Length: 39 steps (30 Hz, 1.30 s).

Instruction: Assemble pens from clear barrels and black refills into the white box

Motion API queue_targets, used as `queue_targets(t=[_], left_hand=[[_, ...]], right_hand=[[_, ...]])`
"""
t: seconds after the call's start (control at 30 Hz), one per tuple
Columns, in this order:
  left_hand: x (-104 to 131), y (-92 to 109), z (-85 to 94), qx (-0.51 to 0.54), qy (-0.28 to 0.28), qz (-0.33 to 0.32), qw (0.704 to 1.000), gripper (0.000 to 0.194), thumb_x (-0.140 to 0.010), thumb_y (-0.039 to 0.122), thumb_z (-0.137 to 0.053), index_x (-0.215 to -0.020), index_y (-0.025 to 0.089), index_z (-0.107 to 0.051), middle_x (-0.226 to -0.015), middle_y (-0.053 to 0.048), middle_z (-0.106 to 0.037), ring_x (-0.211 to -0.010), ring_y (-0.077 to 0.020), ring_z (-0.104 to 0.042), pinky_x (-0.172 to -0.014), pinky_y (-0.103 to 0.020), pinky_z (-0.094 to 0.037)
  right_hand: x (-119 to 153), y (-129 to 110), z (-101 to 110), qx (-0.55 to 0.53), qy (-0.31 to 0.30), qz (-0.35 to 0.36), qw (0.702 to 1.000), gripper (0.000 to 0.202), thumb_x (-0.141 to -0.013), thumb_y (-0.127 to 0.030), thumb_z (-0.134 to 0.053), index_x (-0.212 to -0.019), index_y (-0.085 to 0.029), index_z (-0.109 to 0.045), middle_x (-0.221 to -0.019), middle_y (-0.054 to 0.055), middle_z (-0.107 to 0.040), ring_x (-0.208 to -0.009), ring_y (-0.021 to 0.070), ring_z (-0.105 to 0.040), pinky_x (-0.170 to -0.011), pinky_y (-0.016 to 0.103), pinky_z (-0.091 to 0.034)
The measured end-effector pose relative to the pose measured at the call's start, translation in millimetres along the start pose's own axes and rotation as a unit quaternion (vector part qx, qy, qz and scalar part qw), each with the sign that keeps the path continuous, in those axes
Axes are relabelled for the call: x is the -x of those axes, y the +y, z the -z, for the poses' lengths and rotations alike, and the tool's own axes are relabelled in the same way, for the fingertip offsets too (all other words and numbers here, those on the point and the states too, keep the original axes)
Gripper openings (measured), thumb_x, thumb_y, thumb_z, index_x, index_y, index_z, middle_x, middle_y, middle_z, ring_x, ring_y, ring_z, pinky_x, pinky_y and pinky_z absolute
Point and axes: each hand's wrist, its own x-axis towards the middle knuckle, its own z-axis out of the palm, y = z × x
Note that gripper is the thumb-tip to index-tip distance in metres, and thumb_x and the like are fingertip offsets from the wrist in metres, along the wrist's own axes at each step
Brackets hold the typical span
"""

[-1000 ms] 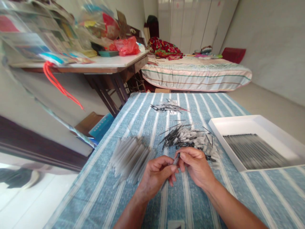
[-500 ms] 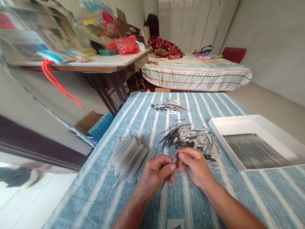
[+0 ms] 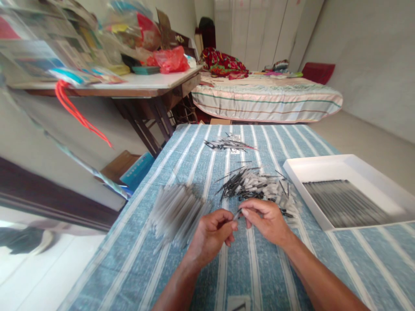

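My left hand and my right hand meet fingertip to fingertip above the striped cloth. Between them is a thin dark stick-like piece, pinched by both; its exact kind is too small and partly covered to tell. To the left of my left hand lies a pile of long grey translucent tubes, somewhat blurred. Just beyond my fingers spreads a loose heap of short black and whitish slim pieces.
At the right stands a shallow white box with dark rods lined up inside. A smaller scatter of thin black pieces lies farther back on the blue striped cloth. A cluttered side table borders the left.
My right hand has shifted slightly right, and the gap between the two hands' fingertips has widened a little. The thin piece stays pinched and is tilted flatter.
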Motion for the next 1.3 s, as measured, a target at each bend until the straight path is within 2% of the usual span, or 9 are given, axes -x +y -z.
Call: queue_targets(t=[0.1,0.23,0.43,0.57,0.7,0.93,1.3], left_hand=[[-0.6,-0.3,-0.1,-0.013,-0.004,0.010,1.000,0.010,-0.074,0.024,-0.060,-0.069,0.016,-0.057,-0.048,0.005,-0.053,-0.043,-0.0090,-0.051,-0.042,-0.020,-0.042],[-1.1,2.3,-0.7,-0.037,-0.009,0.022,0.999,0.010,-0.075,0.023,-0.058,-0.068,0.015,-0.056,-0.047,0.005,-0.051,-0.042,-0.0086,-0.049,-0.041,-0.019,-0.041],[-0.3,6.8,2.2,0.020,-0.059,0.075,0.995,0.010,-0.075,0.023,-0.057,-0.068,0.015,-0.055,-0.053,0.004,-0.056,-0.039,-0.0073,-0.048,-0.037,-0.018,-0.039],[0.6,6.0,4.4,0.058,-0.071,0.097,0.991,0.011,-0.075,0.024,-0.057,-0.071,0.014,-0.056,-0.059,0.002,-0.059,-0.041,-0.0071,-0.049,-0.037,-0.018,-0.039],[0.9,6.5,3.4,0.037,-0.055,0.088,0.994,0.009,-0.073,0.022,-0.058,-0.070,0.014,-0.055,-0.057,0.003,-0.058,-0.040,-0.0062,-0.048,-0.038,-0.018,-0.039],[1.2,8.2,2.9,-0.021,-0.059,0.078,0.995,0.010,-0.073,0.023,-0.057,-0.070,0.015,-0.054,-0.057,0.004,-0.056,-0.041,-0.0063,-0.047,-0.038,-0.018,-0.037],[-0.3,4.4,2.4,-0.094,-0.069,0.064,0.991,0.008,-0.072,0.022,-0.054,-0.068,0.016,-0.053,-0.053,0.006,-0.050,-0.043,-0.0079,-0.046,-0.040,-0.019,-0.037]], right_hand=[[-1.3,-2.0,4.1,0.052,-0.027,0.017,0.998,0.013,-0.083,-0.020,-0.051,-0.081,-0.016,-0.063,-0.055,-0.003,-0.056,-0.047,0.0097,-0.054,-0.052,0.022,-0.042],[-2.3,-0.6,5.2,0.063,-0.052,-0.005,0.997,0.014,-0.083,-0.020,-0.050,-0.078,-0.015,-0.062,-0.055,-0.002,-0.056,-0.046,0.0089,-0.053,-0.051,0.021,-0.041],[-0.1,9.3,5.3,-0.074,-0.088,-0.084,0.990,0.013,-0.083,-0.024,-0.052,-0.080,-0.015,-0.060,-0.063,0.000,-0.061,-0.043,0.0084,-0.054,-0.045,0.020,-0.040],[1.3,15.3,6.2,-0.129,-0.095,-0.101,0.982,0.016,-0.081,-0.029,-0.056,-0.085,-0.015,-0.061,-0.064,0.000,-0.063,-0.042,0.0096,-0.056,-0.044,0.021,-0.041],[1.1,17.9,7.8,-0.107,-0.105,-0.102,0.983,0.015,-0.078,-0.029,-0.060,-0.083,-0.015,-0.063,-0.063,0.000,-0.063,-0.043,0.0096,-0.056,-0.045,0.021,-0.042],[-1.5,15.4,9.0,-0.044,-0.121,-0.101,0.987,0.016,-0.079,-0.030,-0.059,-0.073,-0.015,-0.061,-0.057,-0.002,-0.060,-0.042,0.0087,-0.054,-0.045,0.019,-0.040],[-0.5,15.9,4.1,0.020,-0.149,-0.173,0.973,0.043,-0.085,-0.040,-0.047,-0.050,-0.015,-0.049,-0.040,-0.004,-0.048,-0.032,0.0069,-0.046,-0.035,0.017,-0.032]])
